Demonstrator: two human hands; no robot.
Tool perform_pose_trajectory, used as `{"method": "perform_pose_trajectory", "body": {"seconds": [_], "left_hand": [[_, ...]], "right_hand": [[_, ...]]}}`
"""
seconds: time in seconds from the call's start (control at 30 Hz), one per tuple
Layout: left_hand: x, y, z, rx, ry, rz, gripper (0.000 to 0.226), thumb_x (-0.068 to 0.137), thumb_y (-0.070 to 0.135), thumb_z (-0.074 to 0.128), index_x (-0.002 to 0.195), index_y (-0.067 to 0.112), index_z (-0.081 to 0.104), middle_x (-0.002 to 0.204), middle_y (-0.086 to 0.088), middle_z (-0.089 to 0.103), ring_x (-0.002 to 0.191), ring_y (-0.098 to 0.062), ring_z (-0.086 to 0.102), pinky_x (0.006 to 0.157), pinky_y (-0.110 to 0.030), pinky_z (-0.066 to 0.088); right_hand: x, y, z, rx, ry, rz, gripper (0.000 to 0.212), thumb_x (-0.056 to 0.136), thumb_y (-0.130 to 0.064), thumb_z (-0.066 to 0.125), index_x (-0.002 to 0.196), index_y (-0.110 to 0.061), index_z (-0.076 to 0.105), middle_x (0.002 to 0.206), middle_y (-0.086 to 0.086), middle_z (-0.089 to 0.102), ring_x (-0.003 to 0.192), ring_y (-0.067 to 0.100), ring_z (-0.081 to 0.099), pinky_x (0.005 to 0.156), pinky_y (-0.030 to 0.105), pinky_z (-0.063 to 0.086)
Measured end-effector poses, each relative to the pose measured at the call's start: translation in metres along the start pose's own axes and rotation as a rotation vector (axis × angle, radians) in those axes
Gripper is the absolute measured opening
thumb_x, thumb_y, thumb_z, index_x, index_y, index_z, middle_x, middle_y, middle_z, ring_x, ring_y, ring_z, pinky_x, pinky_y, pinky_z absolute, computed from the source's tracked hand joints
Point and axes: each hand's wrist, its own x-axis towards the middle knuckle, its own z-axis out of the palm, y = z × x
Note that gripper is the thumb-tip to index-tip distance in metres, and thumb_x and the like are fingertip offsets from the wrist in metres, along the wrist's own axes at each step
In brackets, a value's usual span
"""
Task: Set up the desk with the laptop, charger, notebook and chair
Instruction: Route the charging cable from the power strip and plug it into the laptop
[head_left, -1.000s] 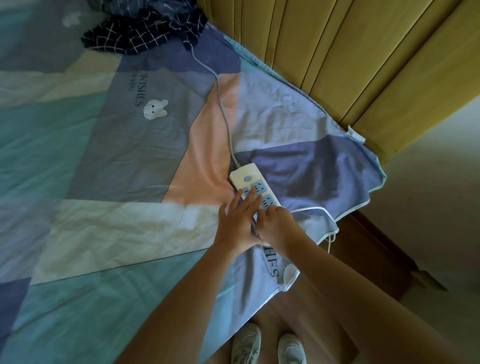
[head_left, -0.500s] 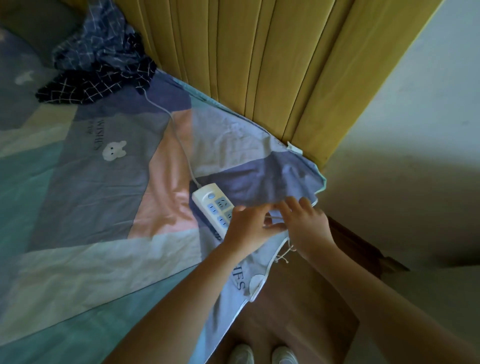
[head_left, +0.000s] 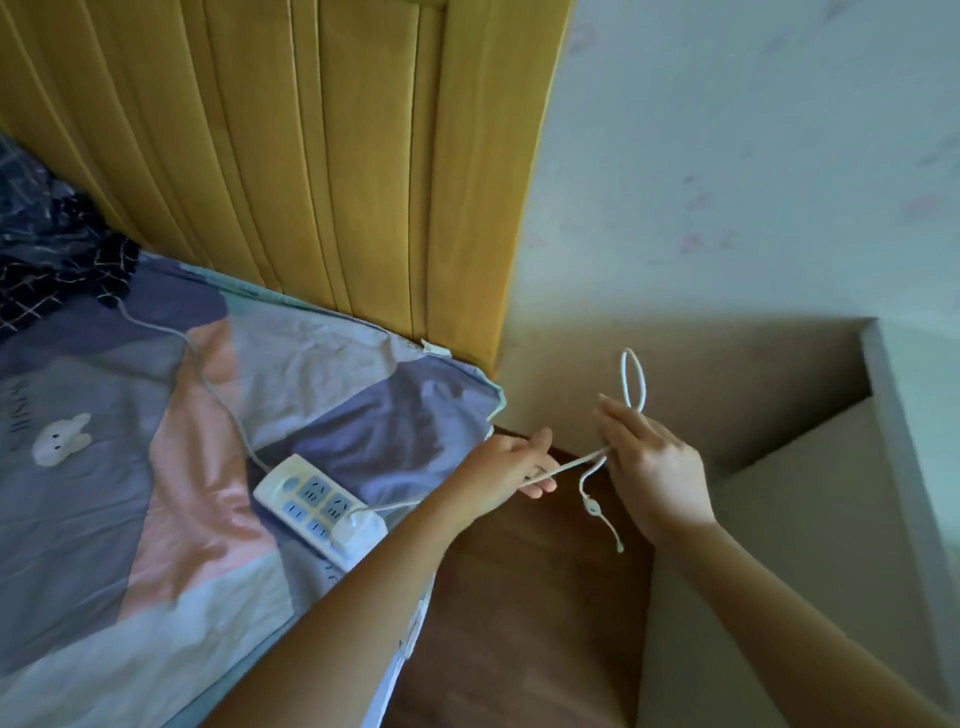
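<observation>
A white power strip (head_left: 311, 503) lies on the patchwork bed sheet (head_left: 156, 467) near the bed's corner. A white charger plug (head_left: 358, 529) sits in its near end. The thin white charger cable (head_left: 571, 464) runs from the plug up to my hands. My left hand (head_left: 511, 467) pinches the cable just off the bed's edge. My right hand (head_left: 652, 470) holds a loop of the same cable that sticks up above the fingers, and the cable's loose end with its small connector dangles below it.
A yellow padded headboard (head_left: 311, 156) stands behind the bed, with a pale wall (head_left: 727, 182) to its right. Dark checked cloth (head_left: 52, 260) lies at the far left. Below my hands are a brown wooden floor (head_left: 519, 623) and a grey ledge (head_left: 779, 519).
My hands have left the power strip and moved right, off the bed. They have lifted the charger cable, which is now stretched between them. The view has swung right and up.
</observation>
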Motion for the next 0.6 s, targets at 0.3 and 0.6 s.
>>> {"method": "perform_pose_trajectory", "body": {"seconds": [0.3,0.6], "left_hand": [[0.035,0.081,0.09,-0.745,0.01,-0.194,0.03,0.102,0.028,0.041,0.083,0.008,0.051,0.056,-0.007,0.069,0.039,-0.009,0.061,0.051,-0.023,0.052],[0.015,0.096,0.128,-0.147,-0.039,0.23,0.029,0.102,0.014,0.041,0.123,0.021,0.06,0.065,0.0,0.058,0.044,-0.006,0.048,0.05,-0.022,0.051]], "right_hand": [[-0.057,-0.001,-0.043,0.089,0.099,-0.166,0.035,0.086,0.0,0.055,0.121,-0.001,0.061,0.132,0.011,0.058,0.127,0.026,0.05,0.092,0.033,0.052],[-0.101,0.06,-0.111,0.095,0.131,0.13,0.016,0.08,-0.015,0.057,0.088,-0.017,0.071,0.099,-0.004,0.07,0.074,0.017,0.068,0.058,0.025,0.051]]}}
